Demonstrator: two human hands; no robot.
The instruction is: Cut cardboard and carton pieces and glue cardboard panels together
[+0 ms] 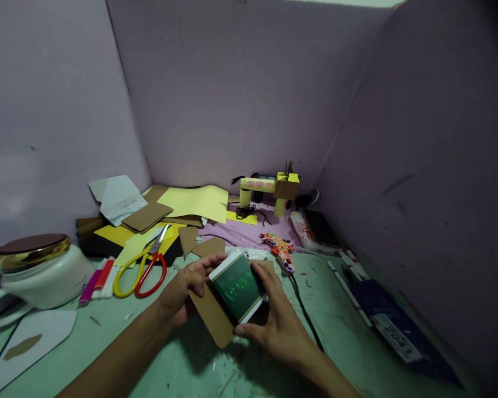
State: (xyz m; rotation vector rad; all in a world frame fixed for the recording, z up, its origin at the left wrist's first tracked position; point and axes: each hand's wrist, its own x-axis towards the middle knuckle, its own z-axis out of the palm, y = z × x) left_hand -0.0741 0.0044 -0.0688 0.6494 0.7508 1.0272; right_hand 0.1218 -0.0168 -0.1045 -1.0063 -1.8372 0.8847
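A small green card or box with white ends and thin gold lines [238, 288] is held tilted above the table. My right hand [276, 315] grips its right side, thumb at the lower edge and fingers along the upper one. Fingers of my left hand [193, 287] are closed on a brown cardboard piece [213, 315] that sticks out below and left of the green thing. The left fingertips also reach its upper left corner. Whether the two pieces are joined I cannot tell. Scissors [149, 271] with one yellow and one red handle lie left of my left hand, blades apart.
White lidded mug [45, 276] and markers [103, 275] stand left. Yellow paper [195, 203] and cardboard scraps pile behind. A paper animal figure [269, 188] stands at the back. A patterned item with black cord [282, 251] and a dark blue pouch [398, 320] are right.
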